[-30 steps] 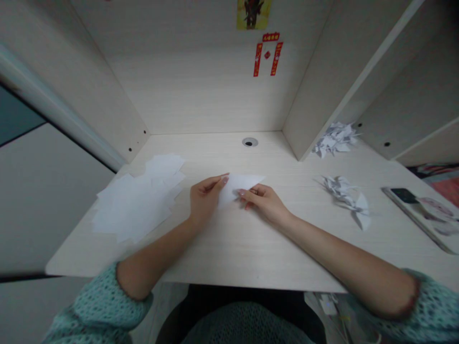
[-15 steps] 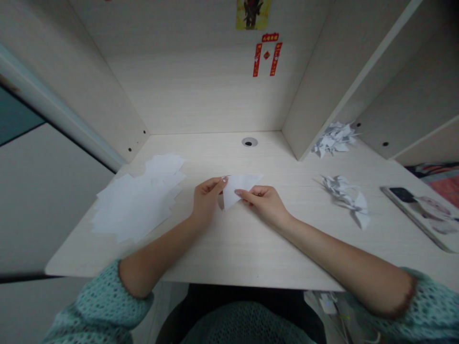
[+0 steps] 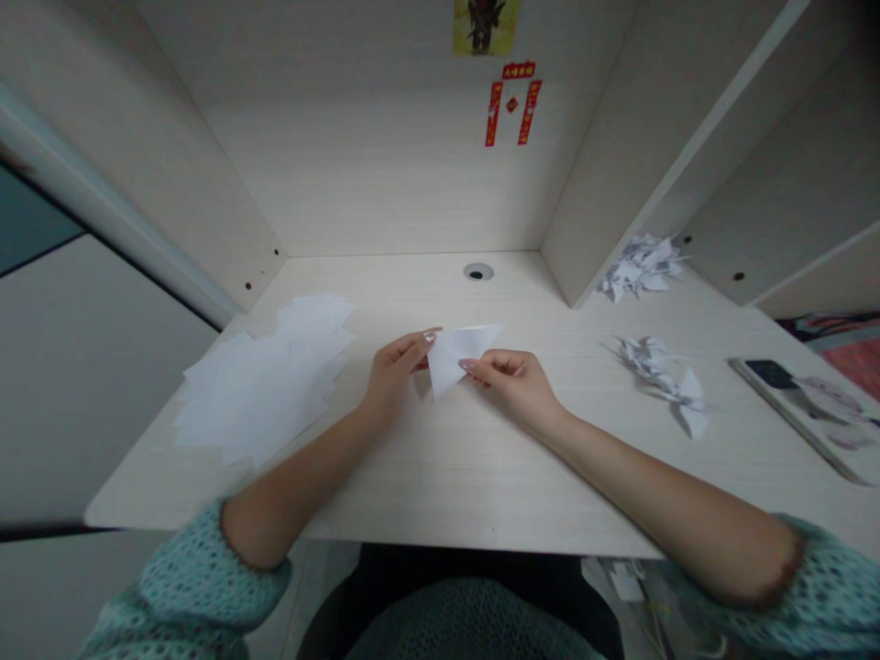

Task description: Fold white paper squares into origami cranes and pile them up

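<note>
Between my two hands, just above the desk, is a folded piece of white paper (image 3: 450, 356), roughly triangular with a point facing down. My left hand (image 3: 400, 371) pinches its upper left corner between thumb and fingers. On the paper's right side, my right hand (image 3: 515, 378) grips the slanting edge, thumb on top and the other fingers partly hidden behind. To the left lies a spread pile of flat white paper sheets (image 3: 265, 385). At the right, a small group of folded white paper pieces (image 3: 660, 376) rests on the desk.
A larger heap of folded paper pieces (image 3: 644, 268) sits at the back right, beyond an upright wooden divider (image 3: 619, 174). A phone (image 3: 811, 412) lies near the right edge. The pale desk (image 3: 426, 486) has a round cable hole (image 3: 478, 272) near the back panel.
Both hands have lifted the paper slightly away from me. My right thumb has shifted a little rightward, and more of the triangular face shows now.
</note>
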`<act>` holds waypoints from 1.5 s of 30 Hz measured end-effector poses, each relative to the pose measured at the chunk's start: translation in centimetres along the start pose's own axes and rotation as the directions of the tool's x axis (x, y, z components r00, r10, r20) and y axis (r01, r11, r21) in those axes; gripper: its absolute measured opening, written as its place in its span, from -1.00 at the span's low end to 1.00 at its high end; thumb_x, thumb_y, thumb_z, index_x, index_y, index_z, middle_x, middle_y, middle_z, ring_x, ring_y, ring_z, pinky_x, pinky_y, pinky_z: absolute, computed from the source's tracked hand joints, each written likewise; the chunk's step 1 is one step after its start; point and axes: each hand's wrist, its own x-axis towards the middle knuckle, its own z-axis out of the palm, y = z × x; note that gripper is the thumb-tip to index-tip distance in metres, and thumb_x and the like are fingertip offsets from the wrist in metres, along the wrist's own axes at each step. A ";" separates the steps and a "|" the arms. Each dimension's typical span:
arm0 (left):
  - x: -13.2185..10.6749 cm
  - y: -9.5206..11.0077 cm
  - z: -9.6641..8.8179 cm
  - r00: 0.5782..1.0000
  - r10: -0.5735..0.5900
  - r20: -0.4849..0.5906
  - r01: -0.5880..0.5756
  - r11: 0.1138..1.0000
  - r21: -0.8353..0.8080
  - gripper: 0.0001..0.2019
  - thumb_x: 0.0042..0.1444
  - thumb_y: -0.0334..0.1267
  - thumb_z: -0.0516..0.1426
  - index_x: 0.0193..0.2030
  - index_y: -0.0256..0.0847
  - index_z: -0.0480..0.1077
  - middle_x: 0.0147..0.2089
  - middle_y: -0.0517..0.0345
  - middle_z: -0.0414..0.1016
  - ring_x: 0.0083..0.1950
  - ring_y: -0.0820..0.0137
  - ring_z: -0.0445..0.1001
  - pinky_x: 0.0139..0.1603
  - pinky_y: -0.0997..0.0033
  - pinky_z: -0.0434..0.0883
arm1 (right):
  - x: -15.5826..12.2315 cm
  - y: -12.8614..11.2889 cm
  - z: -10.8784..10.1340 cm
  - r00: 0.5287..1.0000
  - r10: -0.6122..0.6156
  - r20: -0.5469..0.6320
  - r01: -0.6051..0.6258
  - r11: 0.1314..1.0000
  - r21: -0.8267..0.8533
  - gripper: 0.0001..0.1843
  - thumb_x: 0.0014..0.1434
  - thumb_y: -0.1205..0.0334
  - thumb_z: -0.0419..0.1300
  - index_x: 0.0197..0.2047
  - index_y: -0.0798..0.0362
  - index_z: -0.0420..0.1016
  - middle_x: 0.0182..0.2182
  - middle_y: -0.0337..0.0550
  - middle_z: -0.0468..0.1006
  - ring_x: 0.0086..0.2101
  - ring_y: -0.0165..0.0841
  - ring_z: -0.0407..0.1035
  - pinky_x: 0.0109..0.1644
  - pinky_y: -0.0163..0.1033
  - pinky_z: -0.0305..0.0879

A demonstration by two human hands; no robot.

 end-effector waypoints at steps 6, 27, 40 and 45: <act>-0.6 -0.2 0.4 0.986 -0.073 0.150 0.038 0.974 0.222 -0.66 -0.12 0.00 0.27 -0.27 -0.19 0.56 -0.31 0.10 0.59 -0.35 0.35 0.50 -0.39 0.46 0.34 | 0.1 0.5 0.0 0.996 -0.044 -0.082 0.047 0.998 0.037 -0.65 -0.06 -0.04 0.31 -0.58 0.09 0.49 -0.66 -0.26 0.37 -0.58 -0.48 0.15 -0.52 -0.33 0.01; 0.0 -1.8 -0.8 0.982 -0.103 0.160 0.049 0.949 0.313 -0.67 -0.07 0.01 0.24 -0.38 -0.25 0.55 -0.44 0.12 0.56 -0.53 0.48 0.38 -0.56 0.55 0.14 | 2.8 -0.7 -3.8 0.934 0.109 -0.340 -0.004 0.955 0.297 -0.72 -0.19 0.04 0.39 -0.45 0.07 0.58 -0.44 -0.19 0.52 -0.56 -0.53 0.16 -0.52 -0.36 0.08; -0.1 -1.5 -0.3 0.987 -0.103 0.123 0.076 0.974 0.212 -0.69 -0.08 -0.03 0.26 -0.33 -0.25 0.55 -0.37 0.09 0.59 -0.47 0.45 0.42 -0.50 0.53 0.22 | 1.5 0.2 -1.6 0.997 0.083 0.007 -0.084 0.994 0.077 -0.62 -0.09 -0.07 0.33 -0.44 0.13 0.56 -0.58 -0.23 0.42 -0.55 -0.49 0.20 -0.49 -0.34 0.07; -0.4 -1.4 0.0 0.979 -0.052 0.198 0.005 0.973 0.231 -0.71 -0.03 -0.06 0.23 -0.26 -0.24 0.54 -0.29 0.09 0.59 -0.38 0.40 0.46 -0.40 0.48 0.29 | 1.2 1.1 -1.2 0.997 0.040 0.064 -0.041 0.999 0.007 -0.58 0.00 -0.10 0.26 -0.57 0.12 0.44 -0.66 -0.29 0.35 -0.61 -0.51 0.12 -0.49 -0.32 0.00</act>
